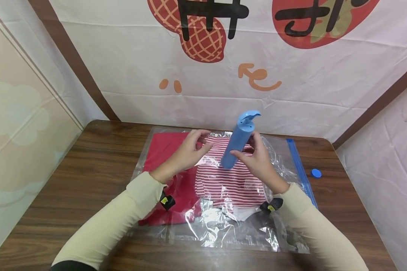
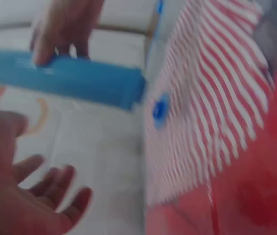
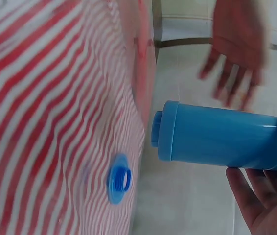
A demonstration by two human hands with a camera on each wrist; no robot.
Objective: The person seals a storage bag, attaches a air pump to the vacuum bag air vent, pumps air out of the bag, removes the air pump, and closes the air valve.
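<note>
Step in hand, as judged: seating the blue hand pump (image 1: pixel 237 140) on the valve (image 3: pixel 119 178) of the clear vacuum storage bag (image 1: pixel 224 226).

- Pump: centre of the head view, tilted, handle up, nozzle end just above the striped garment (image 1: pixel 228 180); gripped round its barrel by the right hand (image 1: pixel 257 160), thumb and fingers curled about it.
- Left hand (image 1: pixel 186 152): fingers relaxed and spread, holding nothing, hovering over the bag left of the pump.
- Valve: blue ring, lower centre of the right wrist view, apart from the pump's nozzle and below it; uncapped.
- Blue cap (image 1: pixel 315 173): on the desk (image 1: pixel 88 169), right of the bag's blue zip strip (image 1: pixel 300 169).
- Red garment (image 1: pixel 169 158): inside the bag, left of the striped one.

Recommended handling, by judgement:
1. Bring barrel upright over the valve; centre nozzle on the ring before pressing.
2. Flatten film beside the valve with the free left hand; keep fabric clear of the opening.
3. Press straight down; avoid tilt, likely cause of leaking.
4. Check zip strip for full closure; not verifiable from these views.
</note>
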